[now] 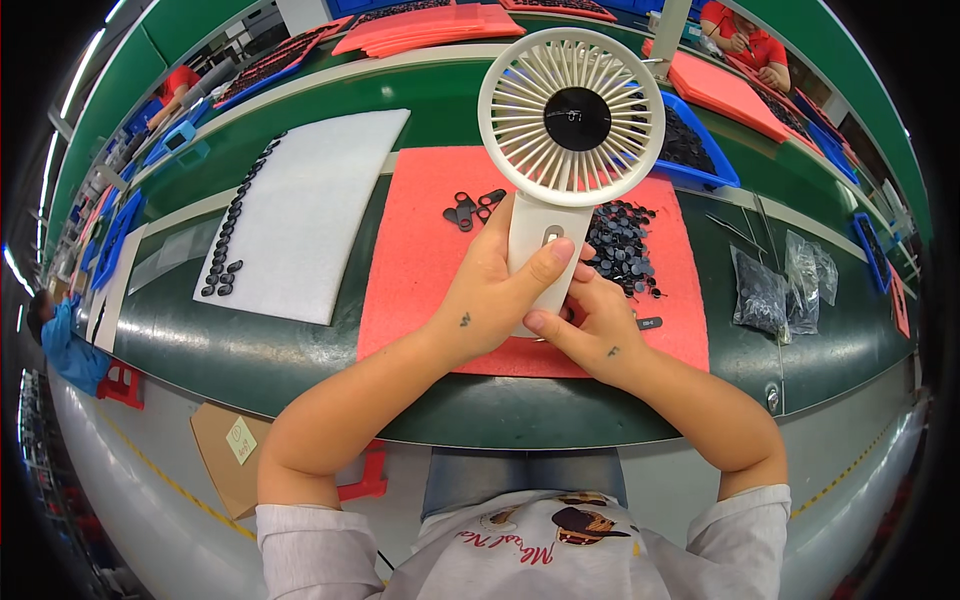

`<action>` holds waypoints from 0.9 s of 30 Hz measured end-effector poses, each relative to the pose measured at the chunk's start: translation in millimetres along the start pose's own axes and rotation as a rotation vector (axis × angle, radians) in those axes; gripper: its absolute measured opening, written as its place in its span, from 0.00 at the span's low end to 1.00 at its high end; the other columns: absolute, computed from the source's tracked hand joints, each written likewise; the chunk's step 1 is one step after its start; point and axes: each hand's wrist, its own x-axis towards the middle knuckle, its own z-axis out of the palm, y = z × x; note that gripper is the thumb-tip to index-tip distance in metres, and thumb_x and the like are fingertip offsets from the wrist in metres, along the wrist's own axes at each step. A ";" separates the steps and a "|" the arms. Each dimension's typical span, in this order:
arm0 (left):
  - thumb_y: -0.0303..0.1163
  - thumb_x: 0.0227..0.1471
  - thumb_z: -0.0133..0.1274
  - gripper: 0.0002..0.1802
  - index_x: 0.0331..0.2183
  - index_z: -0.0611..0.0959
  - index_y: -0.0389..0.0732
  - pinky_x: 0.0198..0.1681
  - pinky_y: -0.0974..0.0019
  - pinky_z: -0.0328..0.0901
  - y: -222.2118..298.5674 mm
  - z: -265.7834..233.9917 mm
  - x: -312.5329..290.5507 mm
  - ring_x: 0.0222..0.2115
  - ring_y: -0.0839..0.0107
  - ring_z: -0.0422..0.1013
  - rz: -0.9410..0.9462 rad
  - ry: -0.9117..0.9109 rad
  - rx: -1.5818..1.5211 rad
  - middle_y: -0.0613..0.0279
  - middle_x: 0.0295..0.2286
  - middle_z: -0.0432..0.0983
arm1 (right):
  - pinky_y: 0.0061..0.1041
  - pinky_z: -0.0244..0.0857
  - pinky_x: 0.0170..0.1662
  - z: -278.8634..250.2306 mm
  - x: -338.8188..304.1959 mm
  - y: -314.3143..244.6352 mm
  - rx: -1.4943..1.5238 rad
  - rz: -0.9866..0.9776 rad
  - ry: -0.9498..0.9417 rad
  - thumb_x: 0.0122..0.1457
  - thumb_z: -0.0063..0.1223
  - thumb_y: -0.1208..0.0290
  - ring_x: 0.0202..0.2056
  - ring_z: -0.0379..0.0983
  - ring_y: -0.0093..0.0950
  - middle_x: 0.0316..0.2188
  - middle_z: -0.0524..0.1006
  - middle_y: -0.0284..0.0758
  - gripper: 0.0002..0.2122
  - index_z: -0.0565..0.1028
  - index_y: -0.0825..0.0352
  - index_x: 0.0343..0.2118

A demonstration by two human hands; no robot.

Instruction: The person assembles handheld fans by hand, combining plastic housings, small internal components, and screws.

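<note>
A white handheld fan [500, 112] with a round grille and black centre stands upright in front of me. My left hand [505, 270] wraps its handle, thumb resting near the button on the front. Lower down, my right hand [595, 325] closes round the bottom of the handle; its fingers are partly hidden behind it. Beneath both hands lies a red foam mat [420, 260]. On the mat, small black oblong parts [465, 212] sit left of the fan. A pile of small dark round pieces [625, 245] lies to its right, and a dark flat strip [650, 323] shows beside my right hand.
A white foam sheet [320, 200] at left carries a line of black parts [232, 220]. Clear bags [765, 295] and tweezers [735, 230] lie at right. Behind the mat stands a blue tray [715, 175]. Co-workers [745, 40] sit across the bench.
</note>
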 end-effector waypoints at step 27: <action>0.26 0.52 0.45 0.20 0.46 0.62 0.30 0.42 0.64 0.67 -20.8 -2.2 -12.4 0.37 0.67 0.71 0.276 0.005 0.049 0.51 0.35 0.72 | 0.27 0.54 0.38 -0.3 -0.4 -3.2 -0.167 -0.291 0.081 0.50 0.56 0.59 0.33 0.69 0.32 0.33 0.74 0.36 0.29 0.61 0.66 0.53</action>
